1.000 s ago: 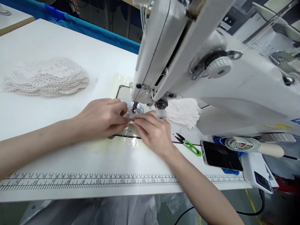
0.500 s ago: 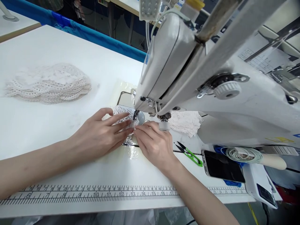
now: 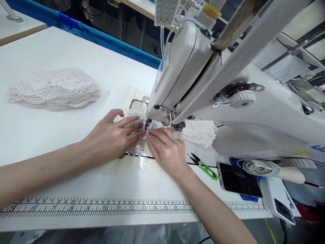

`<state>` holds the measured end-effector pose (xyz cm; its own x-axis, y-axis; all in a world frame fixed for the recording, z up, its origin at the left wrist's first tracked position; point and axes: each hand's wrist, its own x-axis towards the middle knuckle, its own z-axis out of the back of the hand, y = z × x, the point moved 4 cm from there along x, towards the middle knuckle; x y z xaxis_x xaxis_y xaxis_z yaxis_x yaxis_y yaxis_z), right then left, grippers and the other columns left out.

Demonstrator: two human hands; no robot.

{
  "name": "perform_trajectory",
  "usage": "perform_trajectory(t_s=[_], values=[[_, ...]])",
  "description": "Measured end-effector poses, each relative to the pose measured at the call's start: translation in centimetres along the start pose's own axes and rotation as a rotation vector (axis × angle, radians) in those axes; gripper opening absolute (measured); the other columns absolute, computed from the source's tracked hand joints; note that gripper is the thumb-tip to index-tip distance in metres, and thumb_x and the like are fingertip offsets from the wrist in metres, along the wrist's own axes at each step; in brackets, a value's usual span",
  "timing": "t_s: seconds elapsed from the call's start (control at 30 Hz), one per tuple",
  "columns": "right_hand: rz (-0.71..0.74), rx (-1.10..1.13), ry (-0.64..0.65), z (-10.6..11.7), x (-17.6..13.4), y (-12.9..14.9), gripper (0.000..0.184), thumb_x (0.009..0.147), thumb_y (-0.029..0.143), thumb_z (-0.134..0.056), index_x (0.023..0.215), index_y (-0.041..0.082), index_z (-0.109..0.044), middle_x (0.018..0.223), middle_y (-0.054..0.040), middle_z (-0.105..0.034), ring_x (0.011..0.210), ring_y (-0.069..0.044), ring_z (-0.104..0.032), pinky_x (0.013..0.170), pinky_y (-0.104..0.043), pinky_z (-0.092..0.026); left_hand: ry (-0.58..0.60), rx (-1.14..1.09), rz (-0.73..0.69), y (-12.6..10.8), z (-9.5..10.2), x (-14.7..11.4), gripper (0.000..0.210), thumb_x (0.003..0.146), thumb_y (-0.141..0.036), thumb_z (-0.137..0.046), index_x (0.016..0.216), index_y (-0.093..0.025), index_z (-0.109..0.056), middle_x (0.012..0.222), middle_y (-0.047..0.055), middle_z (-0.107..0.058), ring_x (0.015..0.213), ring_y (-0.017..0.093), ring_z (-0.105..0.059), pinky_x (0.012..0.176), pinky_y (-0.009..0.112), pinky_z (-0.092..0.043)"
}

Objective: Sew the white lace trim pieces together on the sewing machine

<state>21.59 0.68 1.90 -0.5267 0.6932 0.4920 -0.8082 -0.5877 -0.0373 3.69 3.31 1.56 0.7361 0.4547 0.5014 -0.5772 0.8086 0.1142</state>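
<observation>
A small piece of white eyelet lace (image 3: 132,113) lies under the presser foot (image 3: 147,124) of a white sewing machine (image 3: 177,61). My left hand (image 3: 115,137) rests over it from the left, fingers stretched out and slightly spread, partly hiding the fabric. Just in front of the foot, my right hand (image 3: 167,149) pinches the near edge of the lace with its fingertips. What lies beneath the fingers is mostly hidden.
A stack of white lace pieces (image 3: 54,89) sits on the left of the table. More lace (image 3: 200,133) lies behind the needle area. To the right are green thread snips (image 3: 207,169), a phone (image 3: 238,179) and a coiled cable (image 3: 262,167). A ruler strip (image 3: 101,207) runs along the front edge.
Both hands have shifted slightly away from me along with the lace, bringing the fingertips closer to the presser foot. The camera view has moved a little.
</observation>
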Motion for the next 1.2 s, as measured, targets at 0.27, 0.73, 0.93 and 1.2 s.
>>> perform_trajectory(t_s=[0.27,0.73,0.93,1.2], values=[[0.062,0.003,-0.024,0.9,-0.3,0.6,0.018,0.105,0.023,-0.062,0.107,0.018,-0.079,0.118,-0.0042,-0.081,0.099,-0.018,-0.071,0.090,-0.035,-0.053,-0.043,0.026,-0.045,-1.4,1.3,-0.6,0.026,0.108,-0.019,-0.051,0.122,-0.023,-0.072,0.118,0.001,-0.081,0.121,0.021,-0.071,0.101,0.043,-0.043],[0.065,-0.020,-0.032,0.7,-0.3,0.4,0.019,0.105,0.026,-0.063,0.109,0.019,-0.080,0.116,-0.0045,-0.082,0.099,-0.019,-0.071,0.092,-0.035,-0.054,-0.059,-0.040,-0.044,-0.7,1.0,-0.2,0.029,0.110,-0.021,-0.046,0.120,-0.020,-0.073,0.118,0.004,-0.081,0.113,0.024,-0.075,0.097,0.049,-0.045],[0.050,-0.039,-0.004,0.4,-0.2,0.3,0.020,0.105,0.023,-0.062,0.114,0.018,-0.079,0.118,-0.0054,-0.081,0.101,-0.021,-0.072,0.088,-0.035,-0.054,-0.054,-0.042,-0.048,-0.4,1.0,0.2,0.030,0.109,-0.019,-0.047,0.121,-0.014,-0.073,0.119,0.005,-0.081,0.111,0.026,-0.076,0.096,0.051,-0.044],[0.022,-0.071,-0.017,0.2,-0.1,0.3,0.022,0.106,0.024,-0.060,0.114,0.017,-0.079,0.119,-0.0055,-0.081,0.098,-0.020,-0.072,0.089,-0.035,-0.054,-0.035,-0.046,-0.027,-0.2,0.7,0.0,0.032,0.108,-0.024,-0.046,0.123,-0.015,-0.072,0.123,0.008,-0.079,0.114,0.028,-0.075,0.098,0.051,-0.045]])
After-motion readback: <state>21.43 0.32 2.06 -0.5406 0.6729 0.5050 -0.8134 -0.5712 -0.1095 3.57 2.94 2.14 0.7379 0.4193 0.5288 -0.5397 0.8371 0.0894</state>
